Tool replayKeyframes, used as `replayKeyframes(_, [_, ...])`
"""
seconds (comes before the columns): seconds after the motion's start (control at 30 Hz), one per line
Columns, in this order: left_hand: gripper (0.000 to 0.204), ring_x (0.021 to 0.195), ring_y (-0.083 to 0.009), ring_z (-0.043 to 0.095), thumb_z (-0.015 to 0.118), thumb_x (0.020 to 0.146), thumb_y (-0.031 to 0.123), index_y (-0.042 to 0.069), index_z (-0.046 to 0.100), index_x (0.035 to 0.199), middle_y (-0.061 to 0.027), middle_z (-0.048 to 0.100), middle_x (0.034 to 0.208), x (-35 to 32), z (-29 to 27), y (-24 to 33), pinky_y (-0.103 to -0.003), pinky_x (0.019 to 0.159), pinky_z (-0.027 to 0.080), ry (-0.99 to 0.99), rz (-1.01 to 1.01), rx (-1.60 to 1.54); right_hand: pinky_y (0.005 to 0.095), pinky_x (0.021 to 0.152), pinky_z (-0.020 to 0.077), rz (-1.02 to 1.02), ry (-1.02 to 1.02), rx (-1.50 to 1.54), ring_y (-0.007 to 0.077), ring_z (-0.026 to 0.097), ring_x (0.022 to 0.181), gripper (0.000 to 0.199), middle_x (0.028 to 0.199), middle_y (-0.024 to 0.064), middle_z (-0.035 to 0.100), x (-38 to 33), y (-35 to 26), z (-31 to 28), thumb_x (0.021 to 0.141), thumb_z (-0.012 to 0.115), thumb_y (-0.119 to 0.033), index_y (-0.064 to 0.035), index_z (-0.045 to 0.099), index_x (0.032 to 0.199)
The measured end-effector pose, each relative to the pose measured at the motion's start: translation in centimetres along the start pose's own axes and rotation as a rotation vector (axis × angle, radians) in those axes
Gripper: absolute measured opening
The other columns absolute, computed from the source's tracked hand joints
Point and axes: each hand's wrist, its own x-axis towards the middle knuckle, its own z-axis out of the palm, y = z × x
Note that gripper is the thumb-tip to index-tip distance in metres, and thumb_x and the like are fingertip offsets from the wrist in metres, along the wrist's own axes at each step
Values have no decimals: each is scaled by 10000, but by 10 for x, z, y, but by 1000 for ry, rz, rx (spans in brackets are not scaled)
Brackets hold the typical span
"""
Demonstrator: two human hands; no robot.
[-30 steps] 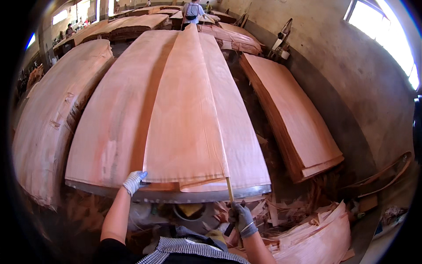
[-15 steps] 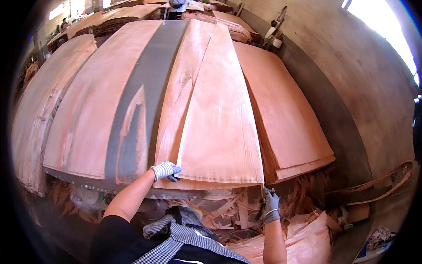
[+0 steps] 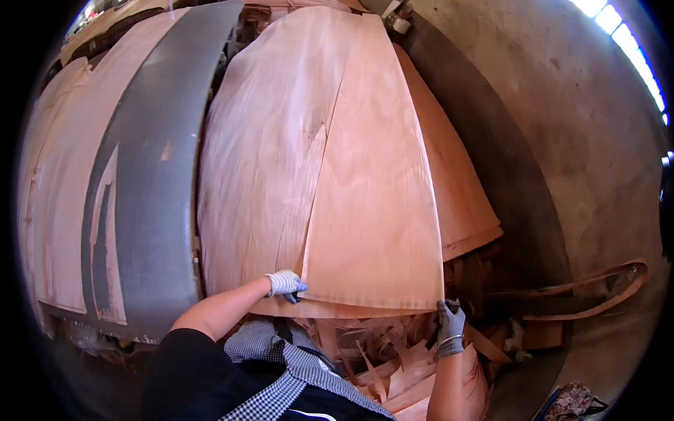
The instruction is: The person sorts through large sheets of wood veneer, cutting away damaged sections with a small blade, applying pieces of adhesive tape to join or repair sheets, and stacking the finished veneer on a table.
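A long, pale pinkish wood veneer sheet (image 3: 372, 203) stretches away from me, its near end bowed toward me. My left hand (image 3: 286, 283), in a striped glove with blue-grey fingers, is closed on the near edge, at the sheet's left corner. At the near right corner, my right hand (image 3: 451, 326) in a grey glove pinches the edge; its fingertips are partly hidden. Beneath lies a wider, streaked veneer sheet (image 3: 260, 175), with a split running lengthwise near the upper sheet's left edge.
On the left, a grey tabletop (image 3: 154, 168) carries a torn veneer strip (image 3: 112, 281), beside further veneer sheets (image 3: 70, 189). A veneer stack (image 3: 449, 168) lies to the right, near the wall (image 3: 562, 140). Broken veneer scraps (image 3: 404, 372) cover the floor by me. A curved strip (image 3: 625, 288) sticks out at right.
Both hands have shifted the two veneer sheets to the right, partly over the right-hand stack. More grey tabletop shows on their left. My view has turned too.
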Motion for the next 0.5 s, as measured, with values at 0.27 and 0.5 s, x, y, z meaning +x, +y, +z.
replayKeyframes(0.27, [611,742,-227,669,445,906,535,-41,621,1007,-163,673,948,98,47,116,-355,636,535,67,-111,-350,249,343,346,129,-48,62,124,464,410,164,592,22,536,143,-45,-53,809,693,-148,-41,590,878])
replayKeyframes(0.5, [914,1304,-251,337,415,763,757,73,351,1365,-109,385,1412,196,127,4,-450,1054,293,13,39,-1108,268,352,348,119,-113,56,135,449,395,212,569,33,521,320,-40,-138,801,701,-168,-53,561,912])
